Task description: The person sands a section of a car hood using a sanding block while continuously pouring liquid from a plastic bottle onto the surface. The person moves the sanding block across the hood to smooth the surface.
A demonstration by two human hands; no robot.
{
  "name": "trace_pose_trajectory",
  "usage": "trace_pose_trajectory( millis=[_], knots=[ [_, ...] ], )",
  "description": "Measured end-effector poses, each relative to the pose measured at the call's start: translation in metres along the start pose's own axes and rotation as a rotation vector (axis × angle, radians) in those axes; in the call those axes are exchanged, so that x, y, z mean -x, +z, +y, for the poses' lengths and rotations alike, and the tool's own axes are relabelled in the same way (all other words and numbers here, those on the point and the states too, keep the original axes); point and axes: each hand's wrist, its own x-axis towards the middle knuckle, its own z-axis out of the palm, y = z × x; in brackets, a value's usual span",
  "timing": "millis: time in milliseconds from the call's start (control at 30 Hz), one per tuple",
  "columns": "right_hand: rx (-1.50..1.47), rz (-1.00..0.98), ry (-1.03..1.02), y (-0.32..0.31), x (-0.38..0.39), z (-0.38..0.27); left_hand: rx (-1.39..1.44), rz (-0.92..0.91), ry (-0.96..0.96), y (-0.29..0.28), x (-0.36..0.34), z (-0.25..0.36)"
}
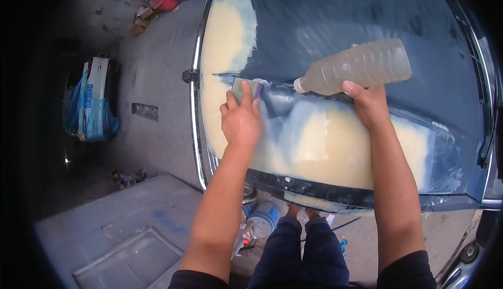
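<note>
My left hand point(242, 124) presses a small greenish-grey sanding block point(255, 87) with a purple edge onto a car panel point(314, 6). Its fingers lie over the top of the block. My right hand point(371, 104) grips a ribbed clear plastic bottle point(361, 65) of cloudy liquid, tilted nearly flat with its pale cap end toward the block. Most of those fingers are hidden behind the bottle. Beige filler covers the panel in patches, one at the upper left point(230, 27) and a wide one point(335, 140) along the near edge. Wet shine shows between the block and the bottle.
A chrome strip point(196, 48) borders the panel's left side. Below the near edge stand a blue-and-white bucket point(263, 218) and my legs. A white car part wrapped in blue plastic point(98, 100) lies at the left. A grey panel point(73, 231) fills the lower left; a red basin point(165, 1) sits farther back.
</note>
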Motion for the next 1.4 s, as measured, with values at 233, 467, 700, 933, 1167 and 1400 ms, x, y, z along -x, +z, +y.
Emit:
trace_pose_trajectory(
  millis=[233,467,700,933,1167,1400],
  knots=[
    [0.105,0.015,-0.044,-0.012,-0.004,0.005,0.005,-0.057,0.148,-0.003,0.106,0.028],
    [0.057,-0.026,-0.035,-0.004,-0.001,0.001,-0.038,-0.058,-0.063,-0.004,0.007,0.01],
    [0.047,-0.03,0.005,-0.009,0.0,-0.003,-0.043,-0.095,0.093,-0.006,0.082,0.027],
    [0.062,-0.09,0.03,-0.004,-0.003,-0.009,-0.026,-0.069,-0.028,0.0,0.037,0.016],
    [0.108,-0.116,0.016,-0.004,-0.001,-0.01,-0.042,-0.017,0.045,0.0,0.036,0.013],
    [0.161,-0.101,0.035,-0.013,-0.001,-0.006,-0.044,-0.056,0.106,0.002,0.089,0.03]
  ],
)
